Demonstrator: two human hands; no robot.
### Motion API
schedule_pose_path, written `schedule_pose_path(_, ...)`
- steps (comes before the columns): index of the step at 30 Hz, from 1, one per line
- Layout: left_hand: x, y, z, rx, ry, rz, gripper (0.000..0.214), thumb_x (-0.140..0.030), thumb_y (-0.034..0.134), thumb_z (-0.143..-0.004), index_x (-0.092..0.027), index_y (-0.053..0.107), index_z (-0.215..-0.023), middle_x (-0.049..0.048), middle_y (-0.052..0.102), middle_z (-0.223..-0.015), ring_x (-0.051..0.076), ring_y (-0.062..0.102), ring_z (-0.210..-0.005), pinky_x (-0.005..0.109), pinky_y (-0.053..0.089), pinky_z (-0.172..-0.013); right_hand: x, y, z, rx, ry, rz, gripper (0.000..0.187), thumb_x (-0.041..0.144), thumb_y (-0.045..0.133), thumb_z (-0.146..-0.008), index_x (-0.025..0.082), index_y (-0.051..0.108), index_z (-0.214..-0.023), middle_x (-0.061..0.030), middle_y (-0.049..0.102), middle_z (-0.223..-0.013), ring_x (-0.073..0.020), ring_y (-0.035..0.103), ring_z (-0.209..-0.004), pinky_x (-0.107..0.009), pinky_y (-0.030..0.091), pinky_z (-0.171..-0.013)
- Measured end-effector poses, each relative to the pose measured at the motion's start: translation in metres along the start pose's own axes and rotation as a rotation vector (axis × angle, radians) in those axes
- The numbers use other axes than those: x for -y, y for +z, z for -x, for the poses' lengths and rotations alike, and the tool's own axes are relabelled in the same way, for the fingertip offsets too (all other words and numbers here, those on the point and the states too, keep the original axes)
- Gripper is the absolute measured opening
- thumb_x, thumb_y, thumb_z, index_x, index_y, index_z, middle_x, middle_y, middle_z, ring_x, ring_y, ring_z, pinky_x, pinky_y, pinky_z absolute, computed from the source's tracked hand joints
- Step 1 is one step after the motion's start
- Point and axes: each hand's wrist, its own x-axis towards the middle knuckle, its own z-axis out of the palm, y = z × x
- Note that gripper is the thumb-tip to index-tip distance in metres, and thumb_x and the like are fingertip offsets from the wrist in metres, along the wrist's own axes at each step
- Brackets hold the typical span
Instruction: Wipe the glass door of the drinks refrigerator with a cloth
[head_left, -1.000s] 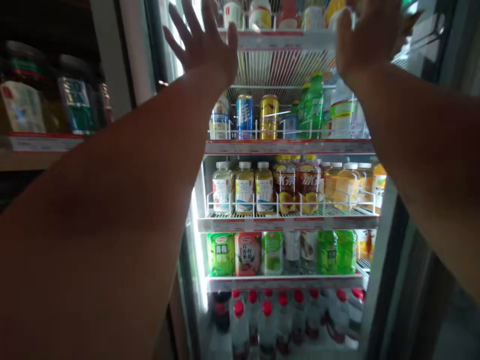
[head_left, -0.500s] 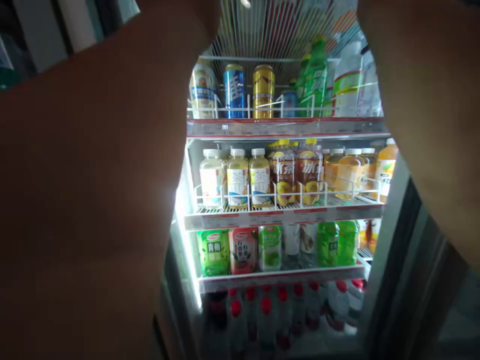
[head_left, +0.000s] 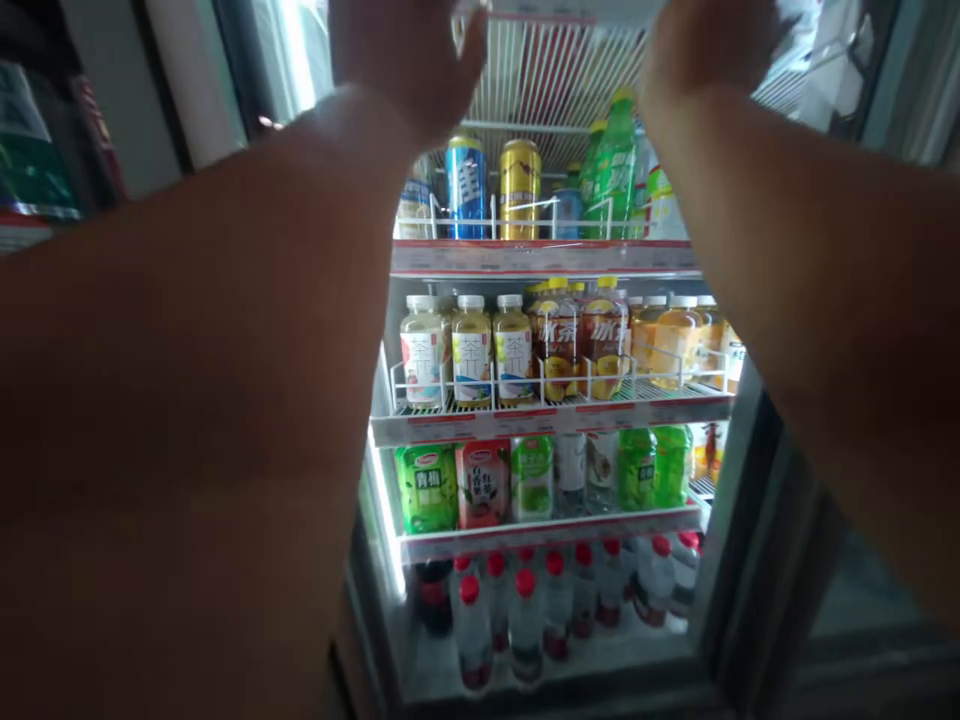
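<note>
Both my arms reach up into an open, lit drinks cooler. My left hand (head_left: 405, 50) is at the top edge of the picture, in front of the wire shelf (head_left: 555, 70) above the cans. My right hand (head_left: 705, 45) is at the same height, above the green bottles (head_left: 616, 165). The picture's edge cuts off the fingers of both hands, so what they hold or touch is hidden. Below my hands stand a blue can (head_left: 466, 185) and a gold can (head_left: 520, 185).
Lower shelves hold white-capped tea bottles (head_left: 472, 350), amber bottles (head_left: 600, 340), green juice bottles (head_left: 427, 488) and red-capped bottles (head_left: 525, 610) at the bottom. The cooler's glass door (head_left: 795, 560) stands open at the right. A dark shelf with jars (head_left: 34, 160) is at the left.
A second ago both hands showed spread fingers at the top shelf. The view then dipped and came back; now my hands sit higher in the picture, fingers cut off.
</note>
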Motion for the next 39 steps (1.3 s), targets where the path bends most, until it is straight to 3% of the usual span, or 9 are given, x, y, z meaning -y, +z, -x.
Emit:
schedule_pose_path(3, -0.001, -0.003, 0.009, -0.061, 0.225, 0.034, 0.058, -0.041, 0.028, -0.105, -0.020, 0.028, -0.159, 0.0004, 0.026, -0.162, 0.031, 0.019, -0.153, 0.054, 0.015, -0.118, 0.011, -0.021, 0.022, 0.044, 0.014, 0.018, 0.092, 0.021, -0.008, -0.072, -0.004, 0.043, -0.145, -0.0164, 0.050, -0.147, -0.0330, 0.041, -0.141, -0.059, 0.030, -0.099)
schedule_pose_path(9, 0.007, 0.008, 0.004, -0.099, 0.150, 0.033, 0.051, -0.027, 0.032, -0.106, -0.020, 0.037, -0.156, -0.0018, 0.033, -0.160, 0.024, 0.023, -0.153, 0.049, 0.022, -0.122, 0.014, -0.042, 0.063, 0.177, -0.730, -0.038, 0.044, 0.037, 0.038, -0.104, 0.023, 0.052, -0.144, 0.0055, 0.054, -0.148, -0.0171, 0.046, -0.138, -0.040, 0.031, -0.118)
schedule_pose_path(14, 0.000, 0.015, 0.006, -0.079, -0.078, 0.034, 0.050, -0.021, 0.031, -0.106, -0.030, 0.036, -0.155, -0.0113, 0.026, -0.164, 0.016, 0.020, -0.154, 0.047, 0.018, -0.125, 0.011, -0.036, 0.054, 0.092, -0.217, 0.001, 0.064, 0.012, 0.018, -0.089, 0.009, 0.049, -0.145, -0.0045, 0.055, -0.147, -0.0270, 0.043, -0.141, -0.051, 0.029, -0.112)
schedule_pose_path(17, 0.001, 0.026, 0.005, -0.094, -0.215, 0.019, 0.054, -0.016, 0.027, -0.106, -0.040, 0.031, -0.155, -0.0171, 0.018, -0.166, -0.005, -0.023, -0.146, 0.027, -0.012, -0.122, 0.010, -0.029, 0.043, 0.062, 0.109, -0.045, 0.069, 0.001, 0.024, -0.086, 0.013, 0.045, -0.150, -0.0060, 0.051, -0.152, -0.0277, 0.042, -0.143, -0.052, 0.029, -0.115)
schedule_pose_path(20, 0.006, 0.034, 0.008, -0.158, -0.163, 0.034, 0.047, -0.028, 0.022, -0.109, -0.041, 0.028, -0.154, -0.0131, 0.018, -0.167, -0.019, -0.050, -0.096, 0.006, -0.032, -0.093, 0.010, -0.029, 0.048, 0.088, -0.049, -0.103, 0.062, 0.003, 0.045, -0.089, 0.022, 0.051, -0.148, -0.0008, 0.051, -0.153, -0.0263, 0.041, -0.143, -0.047, 0.032, -0.120)
schedule_pose_path(22, 0.009, 0.034, 0.012, -0.166, -0.075, 0.069, 0.048, -0.040, 0.022, -0.109, -0.039, 0.025, -0.157, -0.0084, 0.016, -0.168, -0.017, -0.049, -0.111, 0.006, -0.032, -0.094, 0.010, -0.032, 0.060, 0.134, -0.361, -0.138, 0.055, 0.013, 0.051, -0.092, 0.024, 0.053, -0.146, 0.0007, 0.052, -0.152, -0.0276, 0.041, -0.143, -0.048, 0.031, -0.121)
schedule_pose_path(26, 0.007, 0.028, 0.015, -0.065, 0.037, 0.130, 0.066, -0.027, 0.055, -0.094, -0.036, 0.035, -0.156, -0.0084, 0.019, -0.168, 0.021, 0.007, -0.157, 0.045, -0.007, -0.126, 0.008, -0.036, 0.080, 0.169, -0.732, -0.182, 0.049, 0.021, 0.054, -0.094, 0.027, 0.057, -0.143, 0.0022, 0.057, -0.147, -0.0277, 0.046, -0.139, -0.049, 0.032, -0.120)
schedule_pose_path(34, -0.005, 0.023, 0.023, -0.099, -0.045, 0.155, 0.070, -0.006, 0.055, -0.088, -0.030, 0.043, -0.154, -0.0044, 0.031, -0.164, 0.027, 0.020, -0.154, 0.058, 0.008, -0.126, 0.004, -0.026, 0.066, -0.011, 0.102, -0.220, 0.056, 0.001, 0.044, -0.090, 0.016, 0.054, -0.143, -0.0044, 0.052, -0.152, -0.0313, 0.039, -0.141, -0.053, 0.029, -0.118)
schedule_pose_path(39, -0.009, 0.024, 0.030, -0.176, -0.254, 0.207, 0.062, -0.009, 0.050, -0.094, -0.032, 0.045, -0.151, -0.0068, 0.034, -0.163, 0.023, 0.022, -0.153, 0.053, 0.010, -0.127, 0.003, -0.038, 0.088, 0.074, -0.400, -0.190, 0.050, 0.016, 0.051, -0.092, 0.020, 0.057, -0.142, -0.0012, 0.057, -0.147, -0.0284, 0.045, -0.138, -0.047, 0.034, -0.120)
